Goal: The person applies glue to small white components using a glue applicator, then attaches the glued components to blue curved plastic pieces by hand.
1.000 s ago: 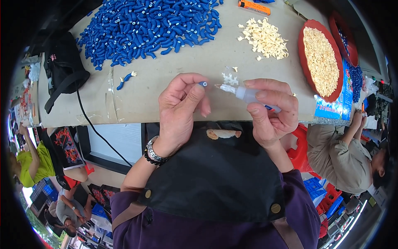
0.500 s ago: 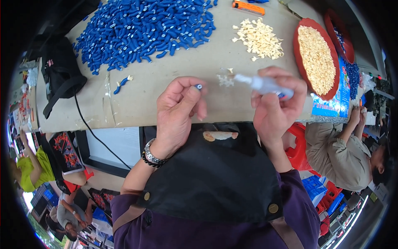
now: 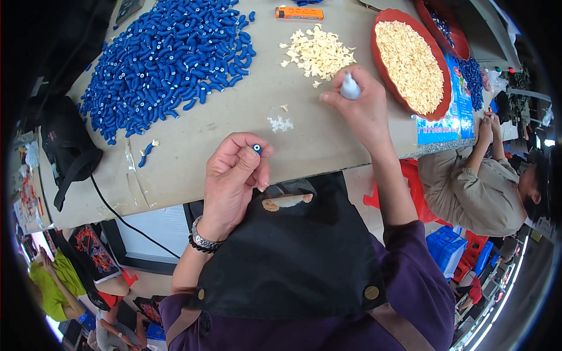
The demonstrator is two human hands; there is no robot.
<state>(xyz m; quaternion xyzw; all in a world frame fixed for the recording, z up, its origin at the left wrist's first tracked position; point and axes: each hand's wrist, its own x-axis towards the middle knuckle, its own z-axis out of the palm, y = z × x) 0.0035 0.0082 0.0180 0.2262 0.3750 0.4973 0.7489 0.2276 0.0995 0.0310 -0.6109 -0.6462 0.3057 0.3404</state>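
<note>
My left hand [image 3: 234, 178] pinches a small blue tube piece [image 3: 257, 148] between thumb and fingers, its round end facing up, just above the table's near edge. My right hand [image 3: 362, 108] is stretched forward over the table, closed around a small white bottle [image 3: 350, 89], beside a loose pile of cream-coloured bits [image 3: 319, 51]. A little white cluster [image 3: 281, 123] lies on the table between the two hands.
A large heap of blue tube pieces [image 3: 170, 58] covers the table's far left. A red tray of cream bits [image 3: 410, 58] stands at the right, an orange lighter-like object [image 3: 299, 13] at the back. Another person [image 3: 480, 181] sits on the right; a black bag [image 3: 67, 149] on the left.
My right hand has drawn away from my left and reached forward to the cream pile with the white bottle. My left hand has stayed near the table edge with the blue piece.
</note>
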